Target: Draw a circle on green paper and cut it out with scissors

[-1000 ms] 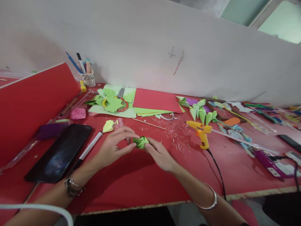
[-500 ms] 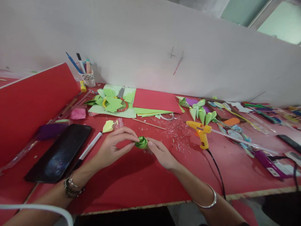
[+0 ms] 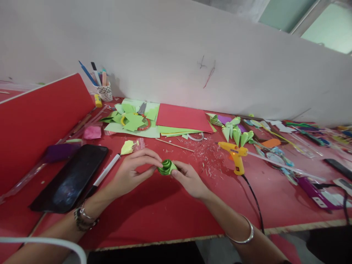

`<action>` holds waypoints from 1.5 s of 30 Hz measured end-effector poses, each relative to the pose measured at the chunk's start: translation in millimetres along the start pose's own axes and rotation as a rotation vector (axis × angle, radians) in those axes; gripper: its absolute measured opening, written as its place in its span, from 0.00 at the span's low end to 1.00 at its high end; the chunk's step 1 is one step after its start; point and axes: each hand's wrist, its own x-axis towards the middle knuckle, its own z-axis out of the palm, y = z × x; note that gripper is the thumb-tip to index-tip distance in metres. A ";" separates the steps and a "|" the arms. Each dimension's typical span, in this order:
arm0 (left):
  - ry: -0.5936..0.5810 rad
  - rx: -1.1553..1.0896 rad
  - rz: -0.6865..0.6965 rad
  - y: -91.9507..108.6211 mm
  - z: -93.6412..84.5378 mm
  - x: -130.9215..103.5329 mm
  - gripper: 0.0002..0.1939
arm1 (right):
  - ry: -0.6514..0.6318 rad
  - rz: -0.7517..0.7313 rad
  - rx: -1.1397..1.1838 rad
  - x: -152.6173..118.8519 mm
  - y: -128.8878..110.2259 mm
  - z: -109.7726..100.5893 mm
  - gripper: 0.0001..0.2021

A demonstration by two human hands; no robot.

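A green rolled paper piece (image 3: pixel 166 167), with curled layers showing at its top, is held above the red table (image 3: pixel 165 216). My left hand (image 3: pixel 134 170) pinches its left side between fingertips and thumb. On the right side, my right hand (image 3: pixel 189 179) grips the same piece, thumb in front. To the right lies a yellow glue gun (image 3: pixel 233 156) with a small glowing light and a clear glue stick in its back. Several green paper cones (image 3: pixel 236 135) rest behind the glue gun.
Green paper cutouts (image 3: pixel 134 122) and scissors (image 3: pixel 142 109) lie at the back left, beside red sheets (image 3: pixel 181 116). A black phone (image 3: pixel 71 176) and a marker (image 3: pixel 106 171) are left. A pen cup (image 3: pixel 104 92) stands by the wall. A thin stick (image 3: pixel 174 145) lies behind my hands.
The green roll has turned and tilted slightly, showing more of its curled layers and its right side. My right thumb has shifted slightly down and left.
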 end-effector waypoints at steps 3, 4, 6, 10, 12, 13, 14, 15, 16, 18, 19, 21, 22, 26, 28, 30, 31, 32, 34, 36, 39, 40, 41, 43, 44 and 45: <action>-0.002 0.001 0.011 -1.1 -0.4 -0.7 0.09 | -0.009 -0.016 0.015 -0.7 0.9 0.3 0.19; 0.004 0.001 0.013 -1.2 -0.5 -1.1 0.09 | -0.017 -0.018 0.017 -0.9 0.9 0.5 0.19; 0.011 -0.002 0.014 -1.0 -0.6 -1.7 0.09 | -0.026 -0.016 0.012 -1.1 0.3 0.8 0.19; 0.014 -0.019 0.006 1.1 -0.2 -1.6 0.08 | -0.011 -0.013 0.006 -0.6 -1.0 0.7 0.17; 0.023 -0.022 0.008 2.1 0.1 -1.3 0.08 | -0.003 -0.016 0.003 -0.3 -1.0 0.5 0.17; 0.026 -0.021 0.008 2.4 0.2 -1.2 0.08 | 0.002 -0.019 0.001 -0.2 -0.8 0.5 0.16; 0.027 -0.019 0.009 2.5 0.3 -1.3 0.08 | 0.006 -0.019 0.001 -0.2 -0.5 0.4 0.16; 0.030 -0.017 0.010 2.5 0.3 -1.5 0.08 | 0.009 -0.018 0.004 -0.2 -0.1 0.4 0.16; 0.032 -0.014 0.011 2.3 0.4 -1.7 0.08 | 0.008 -0.017 0.010 -0.3 0.3 0.3 0.16; 0.032 -0.009 0.014 1.8 0.5 -2.5 0.08 | 0.005 -0.014 0.031 -0.7 0.9 -0.2 0.17; 0.036 -0.005 0.016 1.6 0.5 -2.9 0.08 | 0.002 -0.014 0.042 -0.8 0.9 -0.6 0.17; 0.042 0.007 0.016 1.5 0.7 -3.5 0.08 | -0.004 -0.021 0.059 -0.8 0.5 -1.7 0.17; 0.047 0.017 0.017 1.7 0.8 -3.6 0.09 | -0.007 -0.024 0.066 -0.7 0.1 -2.2 0.16; 0.080 0.072 -0.005 2.4 1.6 -3.7 0.09 | -0.026 -0.033 0.082 0.2 -1.6 -3.1 0.15; 0.096 0.091 -0.025 2.0 2.3 -3.8 0.08 | -0.036 -0.043 0.085 0.7 -2.1 -2.7 0.15; 0.097 0.098 -0.038 1.1 2.9 -4.0 0.08 | -0.051 -0.050 0.079 0.9 -2.3 -2.3 0.14; 0.094 0.101 -0.040 0.7 3.1 -4.1 0.08 | -0.062 -0.050 0.072 0.9 -2.4 -2.2 0.13; 0.090 0.103 -0.042 0.3 3.1 -4.2 0.07 | -0.072 -0.049 0.063 0.9 -2.3 -2.1 0.13; 0.093 0.106 -0.041 -0.6 3.0 -4.2 0.06 | -0.086 -0.049 0.049 0.7 -1.9 -1.7 0.13; 0.107 0.106 -0.041 -1.5 2.5 -4.4 0.06 | -0.094 -0.044 0.033 0.4 -1.1 -1.0 0.15; 0.123 0.100 -0.045 -3.0 2.0 -5.4 0.06 | -0.092 -0.042 -0.029 0.6 0.0 -0.2 0.16; 0.129 0.095 -0.046 -3.3 2.0 -5.8 0.06 | -0.086 -0.044 -0.069 0.9 0.1 -0.2 0.16; 0.135 0.087 -0.046 -3.5 2.2 -6.2 0.06 | -0.080 -0.049 -0.120 1.2 0.0 -0.6 0.15; 0.144 0.071 -0.042 -3.1 2.7 -6.7 0.06 | -0.081 -0.059 -0.252 1.9 -0.4 -2.0 0.13; 0.142 0.065 -0.039 -2.6 3.0 -6.6 0.07 | -0.094 -0.067 -0.323 2.1 -0.6 -2.9 0.12; 0.138 0.061 -0.036 -1.8 3.3 -6.4 0.07 | -0.112 -0.079 -0.389 2.3 -0.7 -3.7 0.10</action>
